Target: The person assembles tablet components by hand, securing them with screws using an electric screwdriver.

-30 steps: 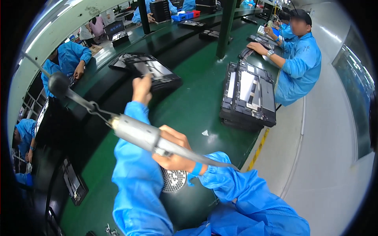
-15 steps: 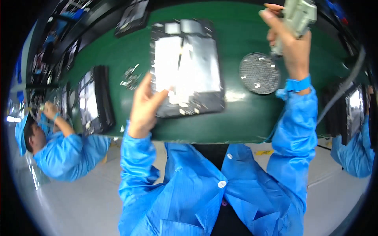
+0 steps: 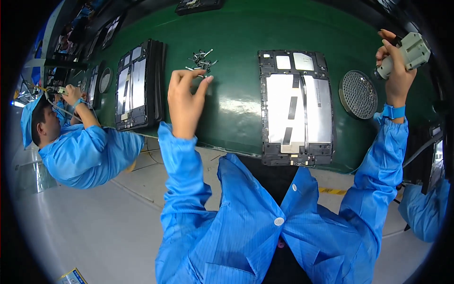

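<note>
My left hand [image 3: 187, 102] is at the near side of a small pile of metal pieces [image 3: 204, 61], thumb and index finger brought together in a pinch. Whatever lies between the fingertips is too small to name. At the far right my right hand [image 3: 398, 71] grips a pale electric screwdriver [image 3: 412, 53], its nose pointing down and left. A tablet without its back cover [image 3: 295, 109] lies between my hands, showing silver battery cells and black strips. Beside it, below the screwdriver, is a round perforated screw dish [image 3: 358, 94] with small screws on it.
On the left, a stack of similar opened tablets [image 3: 137, 85] stands on the green table [image 3: 231, 128]. Another device [image 3: 198, 4] lies at the far edge. A co-worker [image 3: 71, 142] in blue sits at the left; a blue sleeve [image 3: 425, 208] shows at the right. A grey cable [image 3: 423, 147] hangs there.
My left hand has left the tablet and gone to the metal pieces, its fingers now pinched. The view has shifted, so the table's things appear farther right. My right hand still grips the screwdriver.
</note>
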The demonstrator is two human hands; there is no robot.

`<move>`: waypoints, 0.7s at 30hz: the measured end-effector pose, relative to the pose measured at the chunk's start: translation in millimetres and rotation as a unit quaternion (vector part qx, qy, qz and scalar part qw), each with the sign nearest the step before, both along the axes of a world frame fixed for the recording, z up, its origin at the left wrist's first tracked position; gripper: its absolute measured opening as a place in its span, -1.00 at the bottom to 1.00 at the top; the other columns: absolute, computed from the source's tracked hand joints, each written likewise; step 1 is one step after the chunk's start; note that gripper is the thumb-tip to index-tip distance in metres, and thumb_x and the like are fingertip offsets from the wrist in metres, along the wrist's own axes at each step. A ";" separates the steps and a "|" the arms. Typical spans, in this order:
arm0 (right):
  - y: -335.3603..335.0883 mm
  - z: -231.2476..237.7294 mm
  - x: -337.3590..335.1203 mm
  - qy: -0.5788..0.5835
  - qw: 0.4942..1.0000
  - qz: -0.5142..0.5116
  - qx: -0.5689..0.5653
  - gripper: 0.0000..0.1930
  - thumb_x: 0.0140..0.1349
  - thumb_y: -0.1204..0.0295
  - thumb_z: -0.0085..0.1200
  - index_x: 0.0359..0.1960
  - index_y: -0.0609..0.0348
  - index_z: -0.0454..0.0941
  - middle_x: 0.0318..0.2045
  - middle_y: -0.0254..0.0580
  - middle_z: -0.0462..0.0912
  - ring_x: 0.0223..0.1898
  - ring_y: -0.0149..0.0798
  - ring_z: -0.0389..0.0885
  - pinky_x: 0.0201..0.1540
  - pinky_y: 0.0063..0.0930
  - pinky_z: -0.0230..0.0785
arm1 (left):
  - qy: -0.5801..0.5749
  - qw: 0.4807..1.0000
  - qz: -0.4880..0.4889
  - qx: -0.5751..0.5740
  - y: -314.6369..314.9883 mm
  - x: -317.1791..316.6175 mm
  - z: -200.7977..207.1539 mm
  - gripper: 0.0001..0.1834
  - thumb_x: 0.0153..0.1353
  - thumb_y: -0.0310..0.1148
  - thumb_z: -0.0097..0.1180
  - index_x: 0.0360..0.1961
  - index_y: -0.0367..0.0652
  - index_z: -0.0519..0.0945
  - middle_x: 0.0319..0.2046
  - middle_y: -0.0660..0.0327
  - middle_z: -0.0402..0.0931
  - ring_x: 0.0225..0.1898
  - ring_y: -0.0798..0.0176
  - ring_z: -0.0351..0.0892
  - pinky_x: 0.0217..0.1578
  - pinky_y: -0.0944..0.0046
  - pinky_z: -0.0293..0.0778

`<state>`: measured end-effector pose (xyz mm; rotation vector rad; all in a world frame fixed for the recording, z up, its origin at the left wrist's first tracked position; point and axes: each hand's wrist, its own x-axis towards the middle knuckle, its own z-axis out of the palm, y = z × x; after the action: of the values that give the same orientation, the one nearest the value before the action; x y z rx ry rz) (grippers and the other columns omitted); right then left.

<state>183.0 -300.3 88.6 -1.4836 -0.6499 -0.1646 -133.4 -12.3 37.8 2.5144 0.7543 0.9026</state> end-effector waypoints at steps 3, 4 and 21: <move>3.3 0.8 -5.8 0.001 1.000 0.011 0.000 -0.77 0.21 0.50 0.14 -0.14 0.35 0.70 -0.28 -0.18 0.73 -0.52 -0.46 0.58 -0.50 -0.60 0.40 | 0.023 1.000 -0.020 -0.006 21.0 -1.0 -6.3 -0.81 0.09 -0.40 0.40 -0.27 -0.22 0.72 -0.32 0.13 0.52 -0.37 0.15 0.54 -0.34 0.21 0.50; 2.3 0.0 -8.2 0.000 1.000 0.015 -0.007 -0.77 0.22 0.51 0.14 -0.14 0.34 0.69 -0.27 -0.17 0.73 -0.52 -0.46 0.58 -0.50 -0.60 0.40 | 0.040 0.999 -0.031 0.003 24.0 0.0 -10.6 -0.81 0.08 -0.40 0.41 -0.29 -0.22 0.72 -0.32 0.13 0.52 -0.38 0.16 0.54 -0.35 0.22 0.50; -13.6 -4.4 -2.4 -0.041 0.998 0.037 -0.033 -0.74 0.28 0.43 0.09 -0.06 0.25 0.69 -0.53 -0.25 0.61 -0.55 -0.48 0.53 -0.50 -0.61 0.37 | 0.004 0.996 -0.038 0.086 29.5 -1.8 -14.9 -0.97 0.24 -0.50 0.20 -0.31 -0.21 0.59 -0.23 0.16 0.55 -0.15 0.08 0.51 -0.11 0.15 0.35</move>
<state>180.7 -313.9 84.2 -1.5193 -0.7815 -0.1491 -135.2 17.2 22.9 2.6777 0.6008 0.9684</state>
